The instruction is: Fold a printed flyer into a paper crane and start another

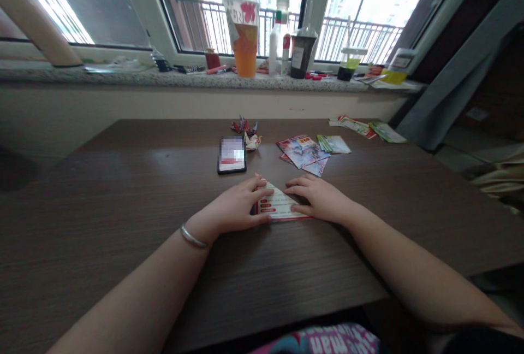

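A printed sheet of paper (279, 204), folded into a triangle, lies flat on the brown table (282, 266). It is white with red print and a red lower edge. My left hand (241, 204) rests on its left side, fingers stretched across the paper. On the right side, my right hand (317, 198) lies with spread fingers touching the slanted edge and the lower right corner. Just beyond the paper stands a phone (232, 155) with a lit, blurred screen. Beside it are a white folded paper piece (252, 142) and a red-purple one (244, 125).
Colourful square sheets (302, 152) lie behind my right hand, with green-edged leaflets (333, 144) and more leaflets (387, 132) farther right. Along the windowsill (184, 77) stand an orange drink cup (245, 42), a dark drink cup (302, 56) and bottles.
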Tool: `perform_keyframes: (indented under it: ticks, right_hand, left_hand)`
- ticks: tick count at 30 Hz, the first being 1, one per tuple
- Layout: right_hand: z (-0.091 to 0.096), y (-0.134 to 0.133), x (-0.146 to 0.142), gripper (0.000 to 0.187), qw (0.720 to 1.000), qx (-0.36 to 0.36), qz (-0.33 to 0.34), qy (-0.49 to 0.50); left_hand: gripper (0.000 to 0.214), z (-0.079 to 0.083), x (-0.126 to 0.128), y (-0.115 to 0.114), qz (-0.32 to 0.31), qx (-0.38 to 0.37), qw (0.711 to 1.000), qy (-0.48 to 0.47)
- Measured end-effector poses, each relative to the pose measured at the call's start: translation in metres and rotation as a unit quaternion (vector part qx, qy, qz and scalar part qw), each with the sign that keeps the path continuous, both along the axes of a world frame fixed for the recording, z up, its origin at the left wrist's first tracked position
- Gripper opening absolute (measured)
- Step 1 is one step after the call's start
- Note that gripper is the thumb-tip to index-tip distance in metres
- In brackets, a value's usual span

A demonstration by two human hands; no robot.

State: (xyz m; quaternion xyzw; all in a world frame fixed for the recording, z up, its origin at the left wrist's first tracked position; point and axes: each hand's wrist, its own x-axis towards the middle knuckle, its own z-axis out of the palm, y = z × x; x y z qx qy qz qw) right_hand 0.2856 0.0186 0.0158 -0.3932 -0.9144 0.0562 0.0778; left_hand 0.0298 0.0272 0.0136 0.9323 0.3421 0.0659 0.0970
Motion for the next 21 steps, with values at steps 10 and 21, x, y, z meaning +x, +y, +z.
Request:
perform_keyframes:
  ticks: [10,21]
  right_hand:
    - [0.011,-0.008,-0.006,0.038,0.999,-0.038,0.016,0.036]
    - [0.013,-0.01,-0.009,0.016,0.992,-0.025,-0.123,0.012]
  left_hand:
    - [0.036,0.005,0.004,-0.005,0.01,0.043,0.999,-0.016]
    - [0.075,-0.005,0.005,-0.003,0.065,0.042,0.996,-0.035]
